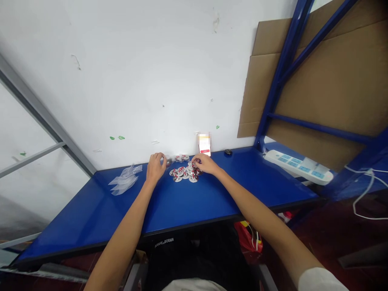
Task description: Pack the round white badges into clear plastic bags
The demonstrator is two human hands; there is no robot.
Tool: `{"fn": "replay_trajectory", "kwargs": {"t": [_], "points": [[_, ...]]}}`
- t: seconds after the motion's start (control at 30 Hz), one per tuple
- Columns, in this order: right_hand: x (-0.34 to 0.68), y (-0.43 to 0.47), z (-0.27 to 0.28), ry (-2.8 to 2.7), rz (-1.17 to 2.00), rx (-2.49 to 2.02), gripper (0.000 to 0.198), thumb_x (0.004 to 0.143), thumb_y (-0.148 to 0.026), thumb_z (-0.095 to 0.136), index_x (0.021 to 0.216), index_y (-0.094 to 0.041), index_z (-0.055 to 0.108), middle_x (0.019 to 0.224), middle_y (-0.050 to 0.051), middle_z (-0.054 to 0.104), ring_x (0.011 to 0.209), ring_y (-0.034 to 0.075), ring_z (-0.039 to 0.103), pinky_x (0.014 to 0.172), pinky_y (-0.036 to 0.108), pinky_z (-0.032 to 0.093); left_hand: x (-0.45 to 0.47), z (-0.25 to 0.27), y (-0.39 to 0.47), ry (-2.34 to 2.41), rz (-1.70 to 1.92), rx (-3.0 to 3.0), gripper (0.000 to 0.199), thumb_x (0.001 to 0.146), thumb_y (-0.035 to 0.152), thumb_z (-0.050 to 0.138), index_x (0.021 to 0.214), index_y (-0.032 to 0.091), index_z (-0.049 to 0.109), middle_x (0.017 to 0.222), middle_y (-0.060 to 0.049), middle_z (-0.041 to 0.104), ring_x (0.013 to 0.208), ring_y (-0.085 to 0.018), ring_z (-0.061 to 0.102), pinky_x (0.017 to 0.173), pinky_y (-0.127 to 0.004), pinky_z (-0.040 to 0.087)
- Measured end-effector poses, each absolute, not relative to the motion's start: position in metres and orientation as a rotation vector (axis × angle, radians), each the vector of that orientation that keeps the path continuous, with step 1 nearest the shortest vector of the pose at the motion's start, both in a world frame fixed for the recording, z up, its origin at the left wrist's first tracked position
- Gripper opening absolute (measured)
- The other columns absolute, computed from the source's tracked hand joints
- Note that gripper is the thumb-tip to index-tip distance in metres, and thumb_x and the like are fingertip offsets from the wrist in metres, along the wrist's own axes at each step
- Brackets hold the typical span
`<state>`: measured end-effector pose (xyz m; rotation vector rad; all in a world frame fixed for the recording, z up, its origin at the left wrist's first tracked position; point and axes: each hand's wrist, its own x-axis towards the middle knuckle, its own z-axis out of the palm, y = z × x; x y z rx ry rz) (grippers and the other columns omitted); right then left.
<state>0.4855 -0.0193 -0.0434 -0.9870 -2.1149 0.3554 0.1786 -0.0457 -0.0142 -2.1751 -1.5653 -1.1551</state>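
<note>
A heap of small round silver and white pieces with red marks (183,173) lies on the blue table (182,206); their exact kind is too small to make out. At the right top of the heap, my right hand (206,163) has its thumb and forefinger pinched at one of these pieces. My left hand (155,167) is left of the heap with curled fingers, beside a small shiny piece (168,161). Its fingertips are partly hidden, so what they hold is unclear. More such pieces in a row (182,158) lie behind the heap, apparently in clear plastic.
Clear plastic bags (125,180) lie to the left. A lit phone (204,145) leans on the white wall behind the heap, with a small black object (228,152) to its right. A white power strip (298,165) sits by the blue metal frame (274,93) and cardboard (330,81).
</note>
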Motion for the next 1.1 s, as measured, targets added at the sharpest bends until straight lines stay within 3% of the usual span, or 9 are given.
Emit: {"fn": "replay_trajectory", "kwargs": {"t": [0.13,0.23,0.33,0.43,0.63,0.83,1.1], "points": [[0.480,-0.029,-0.033,-2.053,0.296,-0.923,0.027,0.090,-0.004,0.060,0.106,-0.019,0.076,0.102,0.006,0.074,0.092,0.019,0.066,0.085,0.030,0.049,0.185,-0.011,-0.051,-1.787,-1.405,-2.209,0.021,0.104,0.039,0.053,0.103,0.024,0.068,0.092,-0.006,0.075,0.080,-0.025,0.069,0.079,-0.036,0.050],[0.472,-0.039,-0.025,-2.024,0.317,-0.859,0.028,0.092,-0.005,0.058,0.110,-0.020,0.074,0.103,0.006,0.074,0.096,0.020,0.067,0.088,0.031,0.050,0.194,-0.013,-0.050,-1.917,-1.956,-2.267,0.023,0.099,0.045,0.061,0.097,0.022,0.067,0.089,-0.002,0.073,0.070,-0.019,0.069,0.071,-0.031,0.054],[0.460,-0.048,-0.020,-1.960,0.469,-0.845,0.024,0.100,-0.019,0.061,0.120,-0.022,0.071,0.109,0.007,0.075,0.096,0.020,0.069,0.085,0.031,0.052,0.208,-0.015,-0.051,-1.896,-2.632,-2.296,0.024,0.092,0.043,0.071,0.097,0.020,0.065,0.094,-0.003,0.073,0.078,-0.019,0.072,0.076,-0.033,0.062],[0.449,-0.055,-0.019,-1.821,0.694,-0.860,0.029,0.100,-0.038,0.068,0.125,-0.023,0.069,0.100,0.004,0.076,0.082,0.018,0.069,0.076,0.029,0.053,0.222,-0.015,-0.057,-1.856,-3.011,-2.291,0.025,0.088,0.036,0.078,0.099,0.019,0.063,0.097,-0.003,0.072,0.083,-0.017,0.074,0.088,-0.038,0.066],[0.444,-0.059,-0.017,-1.711,1.008,-0.866,0.038,0.095,-0.058,0.069,0.091,-0.021,0.074,0.063,-0.001,0.066,0.056,0.017,0.062,0.055,0.026,0.045,0.236,-0.017,-0.068,-1.872,-3.206,-2.302,0.018,0.090,0.027,0.077,0.098,0.018,0.065,0.100,-0.004,0.073,0.090,-0.020,0.077,0.103,-0.047,0.064],[0.447,-0.055,-0.017,-1.598,1.055,-0.865,0.036,0.089,-0.055,0.076,0.087,-0.020,0.071,0.072,0.002,0.073,0.056,0.016,0.065,0.049,0.023,0.044,0.235,-0.017,-0.069,-1.867,-3.310,-2.270,0.015,0.097,0.030,0.069,0.103,0.016,0.066,0.109,-0.011,0.077,0.101,-0.026,0.079,0.105,-0.049,0.063],[0.456,-0.051,-0.013,-1.558,1.043,-0.902,0.037,0.087,-0.057,0.077,0.086,-0.020,0.077,0.064,0.001,0.072,0.050,0.015,0.062,0.046,0.024,0.043,0.237,-0.021,-0.068,-2.108,-3.221,-2.226,0.018,0.103,0.025,0.060,0.107,0.010,0.069,0.110,-0.019,0.080,0.102,-0.029,0.082,0.099,-0.045,0.065]]}}
